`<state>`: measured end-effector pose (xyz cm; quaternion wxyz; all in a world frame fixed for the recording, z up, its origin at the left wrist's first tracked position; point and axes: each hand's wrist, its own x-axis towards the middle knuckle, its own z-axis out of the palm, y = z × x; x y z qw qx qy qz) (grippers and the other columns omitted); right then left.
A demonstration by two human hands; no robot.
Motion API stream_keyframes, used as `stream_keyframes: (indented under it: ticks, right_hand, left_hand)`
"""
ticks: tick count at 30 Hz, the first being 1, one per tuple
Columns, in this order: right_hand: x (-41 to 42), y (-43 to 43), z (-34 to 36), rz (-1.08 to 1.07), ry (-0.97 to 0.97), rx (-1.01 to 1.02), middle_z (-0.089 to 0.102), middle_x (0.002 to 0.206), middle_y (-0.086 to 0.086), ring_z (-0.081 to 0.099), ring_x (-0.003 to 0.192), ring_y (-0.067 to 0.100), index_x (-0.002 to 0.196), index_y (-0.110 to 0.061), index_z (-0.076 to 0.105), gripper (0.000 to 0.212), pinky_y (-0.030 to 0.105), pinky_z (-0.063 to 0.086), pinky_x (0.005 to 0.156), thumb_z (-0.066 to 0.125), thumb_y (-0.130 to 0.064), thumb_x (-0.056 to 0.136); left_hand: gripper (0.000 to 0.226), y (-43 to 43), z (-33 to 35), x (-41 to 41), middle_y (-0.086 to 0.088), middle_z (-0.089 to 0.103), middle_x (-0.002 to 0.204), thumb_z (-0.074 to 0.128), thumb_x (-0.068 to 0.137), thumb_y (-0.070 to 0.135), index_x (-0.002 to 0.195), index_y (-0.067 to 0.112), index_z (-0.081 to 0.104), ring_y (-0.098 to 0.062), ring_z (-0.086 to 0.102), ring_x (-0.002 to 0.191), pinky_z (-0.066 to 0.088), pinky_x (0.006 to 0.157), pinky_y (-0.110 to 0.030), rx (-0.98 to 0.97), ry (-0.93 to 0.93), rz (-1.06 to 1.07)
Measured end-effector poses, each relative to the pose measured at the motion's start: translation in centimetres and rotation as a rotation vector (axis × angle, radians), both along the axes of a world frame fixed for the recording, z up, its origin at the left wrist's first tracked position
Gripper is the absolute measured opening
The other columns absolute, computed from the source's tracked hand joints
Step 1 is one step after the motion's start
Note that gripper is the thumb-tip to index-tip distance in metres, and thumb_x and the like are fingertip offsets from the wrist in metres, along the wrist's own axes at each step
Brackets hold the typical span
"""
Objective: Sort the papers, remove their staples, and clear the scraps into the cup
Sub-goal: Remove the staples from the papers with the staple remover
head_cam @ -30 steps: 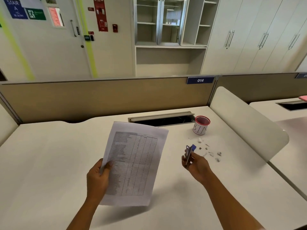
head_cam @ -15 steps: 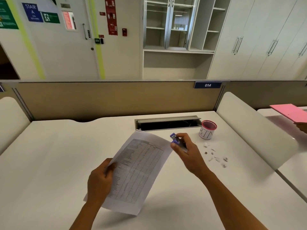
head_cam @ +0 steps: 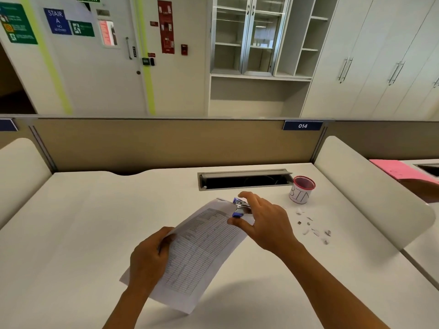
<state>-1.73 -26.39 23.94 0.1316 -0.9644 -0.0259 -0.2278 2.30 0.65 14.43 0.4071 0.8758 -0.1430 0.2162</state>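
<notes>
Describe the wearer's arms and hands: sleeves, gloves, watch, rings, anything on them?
Both are bare. The left hand and right hand have no gloves, and no rings show on the fingers in view. Both forearms are uncovered from the wrist down to the bottom edge of the picture, with no sleeve, watch, band or marking to be seen. No cables or trackers are attached.

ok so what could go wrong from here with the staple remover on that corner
The papers are held in the air by the left hand alone, so the staple remover in the right hand may tear the corner rather than lift the staple. A freed staple could drop onto the desk among the scraps, not into the cup, which stands apart.
</notes>
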Motion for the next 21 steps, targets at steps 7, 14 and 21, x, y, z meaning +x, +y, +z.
stream_keyframes:
  ticks: [7,14,21]
  right_hand:
    - [0.6,0.3,-0.2,0.014,-0.06,-0.07,0.069,0.112,-0.005,0.068,0.087,0.019,0.126,-0.026,0.052,0.076,0.03,0.053,0.07,0.032,-0.079,0.075]
    - [0.7,0.6,0.4,0.109,-0.034,-0.095,0.07,0.104,-0.01,0.064,0.081,0.015,0.115,-0.03,0.055,0.078,0.019,0.04,0.064,0.018,-0.085,0.073]
    - [1.0,1.9,2.3,0.223,-0.083,-0.202,0.069,0.085,-0.014,0.059,0.067,0.009,0.102,-0.032,0.059,0.057,0.015,0.035,0.053,0.035,-0.078,0.078]
  left_hand:
    - [0.028,0.3,-0.1,0.1,0.007,0.073,0.084,0.052,0.083,0.028,0.101,0.018,0.072,-0.008,0.06,0.064,0.052,0.065,-0.025,-0.015,-0.017,0.014]
    - [0.029,0.6,-0.4,0.3,0.006,0.074,0.087,0.053,0.082,0.029,0.101,0.018,0.073,-0.016,0.068,0.07,0.056,0.067,-0.032,0.018,-0.052,0.019]
    - [0.071,0.9,-0.5,0.5,0.011,0.073,0.084,0.021,0.089,0.069,0.1,0.022,0.073,-0.013,0.066,0.066,0.052,0.063,-0.023,0.07,-0.11,0.02]
